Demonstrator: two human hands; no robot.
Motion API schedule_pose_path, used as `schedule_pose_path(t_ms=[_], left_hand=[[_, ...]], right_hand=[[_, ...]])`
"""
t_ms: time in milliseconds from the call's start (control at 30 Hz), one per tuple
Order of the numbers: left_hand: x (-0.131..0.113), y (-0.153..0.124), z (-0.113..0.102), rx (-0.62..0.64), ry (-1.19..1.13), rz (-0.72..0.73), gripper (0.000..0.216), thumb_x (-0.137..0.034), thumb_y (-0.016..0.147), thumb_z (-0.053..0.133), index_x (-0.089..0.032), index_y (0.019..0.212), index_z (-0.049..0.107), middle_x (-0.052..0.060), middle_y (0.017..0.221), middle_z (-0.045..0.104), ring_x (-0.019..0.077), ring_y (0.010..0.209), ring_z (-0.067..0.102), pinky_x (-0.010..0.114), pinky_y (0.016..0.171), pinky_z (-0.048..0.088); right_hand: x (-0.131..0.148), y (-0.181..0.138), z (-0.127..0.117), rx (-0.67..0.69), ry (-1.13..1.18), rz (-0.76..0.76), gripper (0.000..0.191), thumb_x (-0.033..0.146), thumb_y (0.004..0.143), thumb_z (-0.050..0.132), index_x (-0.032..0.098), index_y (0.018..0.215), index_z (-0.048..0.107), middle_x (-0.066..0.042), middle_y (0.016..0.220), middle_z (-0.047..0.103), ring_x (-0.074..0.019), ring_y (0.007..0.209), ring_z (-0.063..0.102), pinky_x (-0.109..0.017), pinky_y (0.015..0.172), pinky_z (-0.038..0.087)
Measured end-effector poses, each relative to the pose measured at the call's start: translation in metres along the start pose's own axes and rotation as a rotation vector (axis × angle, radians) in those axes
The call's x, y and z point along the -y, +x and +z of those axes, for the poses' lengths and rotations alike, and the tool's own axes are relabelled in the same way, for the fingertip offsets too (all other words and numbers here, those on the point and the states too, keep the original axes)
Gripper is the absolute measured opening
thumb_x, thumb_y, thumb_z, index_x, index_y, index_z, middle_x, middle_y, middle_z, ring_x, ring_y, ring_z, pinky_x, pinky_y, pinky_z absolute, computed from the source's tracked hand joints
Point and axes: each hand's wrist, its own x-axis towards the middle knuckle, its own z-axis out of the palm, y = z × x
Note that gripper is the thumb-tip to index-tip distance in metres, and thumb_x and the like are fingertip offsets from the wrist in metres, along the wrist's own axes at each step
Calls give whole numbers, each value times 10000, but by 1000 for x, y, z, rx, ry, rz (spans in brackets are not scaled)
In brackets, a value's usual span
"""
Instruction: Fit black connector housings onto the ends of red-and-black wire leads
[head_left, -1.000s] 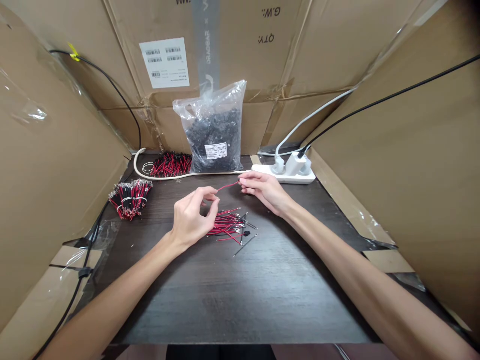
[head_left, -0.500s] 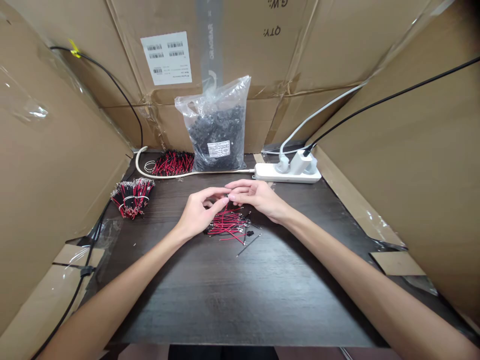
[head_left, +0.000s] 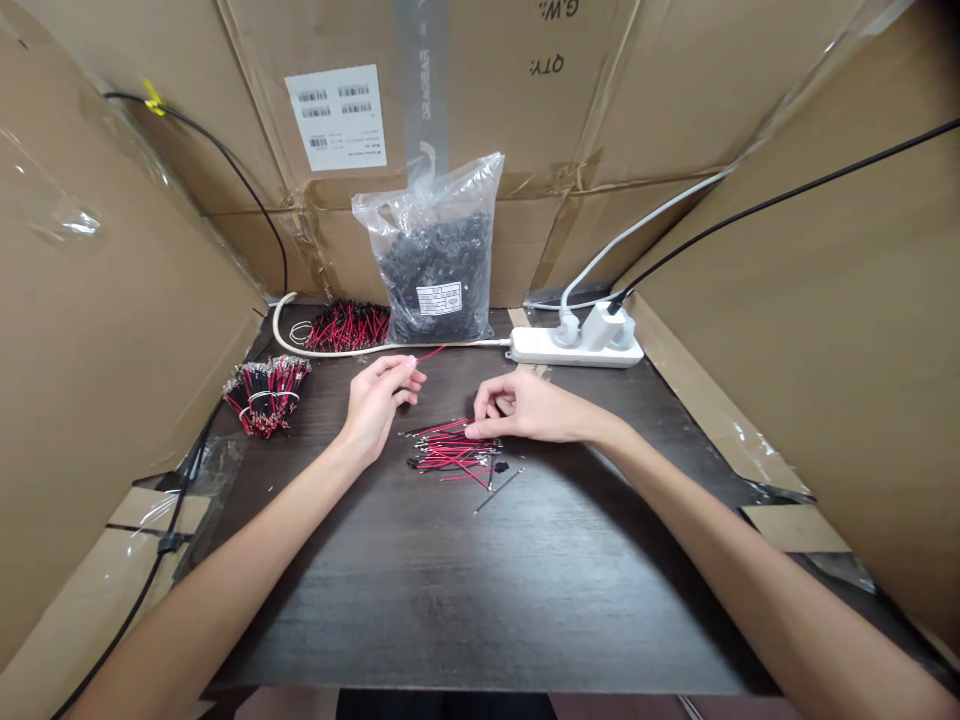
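Observation:
My left hand (head_left: pixel 376 398) pinches one short red wire (head_left: pixel 430 353) whose free end points toward the back of the dark table (head_left: pixel 480 590). My right hand (head_left: pixel 517 407) rests with fingers curled on the loose pile of red and black wires (head_left: pixel 452 456) in the middle of the table; its fingertips press on the top wires at the pile's right side. Whether it grips one is hidden.
A tied wire bundle (head_left: pixel 265 393) lies at the left, another bundle (head_left: pixel 346 327) at the back. A clear bag of black parts (head_left: pixel 433 262) leans on the cardboard wall. A white power strip (head_left: pixel 577 343) with plugs sits back right. Cardboard walls close three sides.
The red wire passed from my right hand to my left, which drew back left with it. My right hand dropped onto the loose wire pile.

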Motion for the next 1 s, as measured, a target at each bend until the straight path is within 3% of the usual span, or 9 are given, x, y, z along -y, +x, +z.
schedule_pose_path(t_ms=[167,400,667,833,1000], left_hand=[[0,-1,1,-11,-18,-9,337,-330,595,838,-115,805,686,52,704,659,121,654,566,238,570,410],[0,-1,0,10,-30,-14,345,-350,591,850,-119,796,694,42,695,652,113,642,547,243,581,403],[-1,1,-2,7,-59,-50,343,-302,563,873,-120,796,700,46,735,666,115,687,570,238,612,414],[2,1,-1,5,44,-5,354,-271,548,888,-128,803,688,40,763,678,98,646,557,226,589,423],[9,-3,1,29,209,101,324,-277,563,878,-138,780,682,38,752,669,129,676,589,231,565,466]], right_hand=[[9,-3,3,-2,-191,-5,408,551,728,762,151,769,691,2,640,578,-103,545,469,-257,539,307],[6,-2,3,30,-149,-31,420,562,800,677,144,807,721,-9,638,579,-115,570,429,-273,563,295],[-1,-1,-1,66,52,-62,497,659,861,554,163,861,591,31,667,473,-113,590,368,-270,580,280],[-4,4,6,49,202,-143,456,623,869,571,168,849,579,-18,779,599,-133,677,498,-292,678,375],[-3,8,10,-61,312,-91,467,635,784,658,173,827,603,-9,684,622,-146,658,554,-304,681,420]])
